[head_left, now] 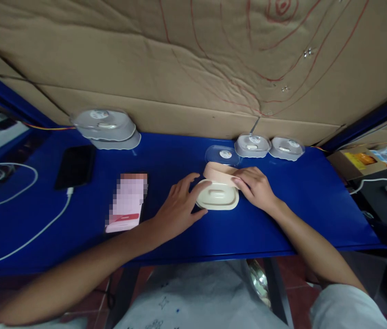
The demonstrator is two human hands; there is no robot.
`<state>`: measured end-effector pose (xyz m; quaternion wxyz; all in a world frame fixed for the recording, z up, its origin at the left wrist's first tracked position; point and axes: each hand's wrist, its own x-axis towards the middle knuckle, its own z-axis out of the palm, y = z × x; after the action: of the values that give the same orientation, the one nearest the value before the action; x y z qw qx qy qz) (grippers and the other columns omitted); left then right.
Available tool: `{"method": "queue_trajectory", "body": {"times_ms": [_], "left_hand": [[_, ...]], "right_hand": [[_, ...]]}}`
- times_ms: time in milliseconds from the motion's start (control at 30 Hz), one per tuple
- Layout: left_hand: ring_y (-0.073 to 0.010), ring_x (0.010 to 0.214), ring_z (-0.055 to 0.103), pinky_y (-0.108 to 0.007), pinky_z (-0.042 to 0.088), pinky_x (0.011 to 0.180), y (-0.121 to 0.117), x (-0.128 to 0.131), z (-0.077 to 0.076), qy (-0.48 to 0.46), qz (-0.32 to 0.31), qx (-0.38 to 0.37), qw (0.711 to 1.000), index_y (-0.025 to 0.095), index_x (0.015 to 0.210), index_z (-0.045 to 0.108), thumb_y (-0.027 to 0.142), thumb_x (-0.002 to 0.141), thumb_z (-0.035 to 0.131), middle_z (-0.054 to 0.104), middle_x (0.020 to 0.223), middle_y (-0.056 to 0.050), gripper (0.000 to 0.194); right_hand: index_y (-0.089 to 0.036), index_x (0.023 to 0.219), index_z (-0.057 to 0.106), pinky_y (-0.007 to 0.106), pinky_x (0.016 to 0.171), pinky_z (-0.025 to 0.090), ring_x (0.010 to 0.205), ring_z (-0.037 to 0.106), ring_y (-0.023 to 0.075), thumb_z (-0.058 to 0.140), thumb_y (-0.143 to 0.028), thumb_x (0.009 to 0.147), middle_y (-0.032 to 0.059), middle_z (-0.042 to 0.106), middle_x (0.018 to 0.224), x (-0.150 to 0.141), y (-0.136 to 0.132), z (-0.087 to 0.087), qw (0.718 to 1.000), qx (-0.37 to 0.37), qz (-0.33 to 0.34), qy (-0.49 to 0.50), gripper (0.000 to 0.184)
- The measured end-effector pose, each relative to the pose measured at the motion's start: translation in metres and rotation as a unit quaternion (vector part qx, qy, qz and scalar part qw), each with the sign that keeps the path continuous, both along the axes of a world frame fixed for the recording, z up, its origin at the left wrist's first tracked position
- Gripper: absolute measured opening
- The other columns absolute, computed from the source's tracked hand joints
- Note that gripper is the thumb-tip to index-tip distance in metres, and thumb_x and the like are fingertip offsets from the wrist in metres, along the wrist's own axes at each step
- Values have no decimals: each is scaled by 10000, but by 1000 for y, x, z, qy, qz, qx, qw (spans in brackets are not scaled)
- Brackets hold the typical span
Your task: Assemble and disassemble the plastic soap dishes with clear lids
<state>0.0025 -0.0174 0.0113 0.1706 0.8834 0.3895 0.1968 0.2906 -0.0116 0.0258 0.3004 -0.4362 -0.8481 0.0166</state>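
We see cardboard (111,59) standing behind the blue desk (176,160), a backing for everything along its rear edge. The stacked grey containers (107,128) sit there at the left, and two smaller-looking tubs (252,148) sit right of centre, probably to free the working spot.

Our left hand (176,205) is loosely spread, its thumb and fingers bracketing the left end of the cream dish, as if to steady it; we cannot tell how firmly they press. Our right hand (257,185) pinches the right end of the peach strip, perhaps because that end offers an easy edge.

A dark phone (75,167) and a lit phone (127,201) lie to the left. The cream dish (226,204) rests flat near the desk's front edge, between our hands, its long axis running left to right; its ends look alike, so we cannot name a front. The peach strip (219,174) runs along its far side, slanting slightly nearer us at the right. The dish's raised bar (218,194) follows the same long axis.
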Motion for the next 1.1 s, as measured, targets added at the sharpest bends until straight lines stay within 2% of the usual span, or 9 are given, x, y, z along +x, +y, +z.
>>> {"method": "queue_trajectory", "body": {"times_ms": [133, 267, 333, 500, 600, 733, 833, 967, 1100], "left_hand": [[-382, 1402, 490, -589, 390, 1094, -8, 0, 12, 55, -111, 13, 992, 279, 1195, 724, 221, 932, 753, 537, 1505, -135, 271], [-344, 1352, 542, -565, 358, 1088, -16, -1, 19, 60, -164, -14, 985, 249, 1001, 755, 247, 950, 747, 640, 1395, -109, 52], [-335, 1332, 560, -555, 354, 1095, -19, 0, 20, 49, -171, -11, 984, 250, 1064, 742, 281, 943, 763, 646, 1394, -108, 127], [-390, 1429, 472, -586, 345, 1140, -15, 1, 19, 20, -167, 20, 986, 277, 1419, 576, 334, 835, 868, 497, 1572, -158, 656], [-393, 1504, 393, -581, 330, 1187, -9, 0, 20, -21, -152, 9, 988, 286, 1509, 480, 413, 857, 838, 421, 1629, -164, 755], [-333, 1553, 358, -540, 340, 1217, 4, 0, 17, -55, -88, -14, 994, 269, 1523, 486, 407, 1069, 530, 392, 1658, -159, 477], [-333, 1553, 379, -562, 346, 1218, 13, -1, 13, -31, -42, -26, 998, 266, 1375, 638, 362, 1112, 397, 382, 1683, -139, 370], [-332, 1562, 379, -559, 401, 1187, 18, -3, 11, -10, 3, -39, 999, 208, 1171, 690, 368, 1094, 429, 432, 1651, -184, 316], [-379, 1567, 357, -598, 422, 1168, 21, -7, 5, 7, 14, -34, 999, 211, 1136, 645, 355, 986, 629, 374, 1682, -199, 209]], "right_hand": [[-201, 1110, 732, 438, 957, 501, 1089, 740, 267, 510, -340, 1097, 89, 810, 1103, 1, 2, -2, 1000, -23, 1, -14, 263], [-212, 1229, 720, 452, 1041, 452, 1224, 697, 263, 554, -334, 1086, 83, 789, 1223, -2, 3, -4, 998, -26, 22, -43, 251], [-220, 1280, 707, 474, 1083, 419, 1271, 670, 273, 574, -340, 1077, 89, 768, 1280, -3, 3, -6, 997, -33, 36, -65, 270], [-220, 1261, 709, 480, 1115, 389, 1293, 649, 258, 531, -331, 1096, 87, 766, 1270, -4, 1, -1, 993, -57, 80, -65, 267], [-214, 1264, 707, 493, 1101, 398, 1255, 656, 275, 535, -414, 1087, 102, 764, 1249, -10, -9, 6, 991, -42, 105, -66, 318], [-151, 1298, 693, 509, 1093, 414, 1244, 626, 337, 604, -704, 958, 158, 737, 1275, -31, -34, 6, 978, -35, 153, -138, 655], [-104, 1415, 615, 532, 1177, 354, 1338, 558, 355, 620, -660, 968, 181, 688, 1377, -47, -51, -1, 963, -39, 202, -176, 713], [-83, 1410, 611, 473, 1177, 388, 1348, 554, 318, 636, -459, 994, 162, 711, 1319, -52, -54, -7, 956, -59, 249, -141, 560], [-82, 1418, 601, 466, 1163, 422, 1302, 592, 304, 637, -477, 1007, 165, 716, 1299, -45, -46, -7, 962, -65, 229, -131, 572]]}}
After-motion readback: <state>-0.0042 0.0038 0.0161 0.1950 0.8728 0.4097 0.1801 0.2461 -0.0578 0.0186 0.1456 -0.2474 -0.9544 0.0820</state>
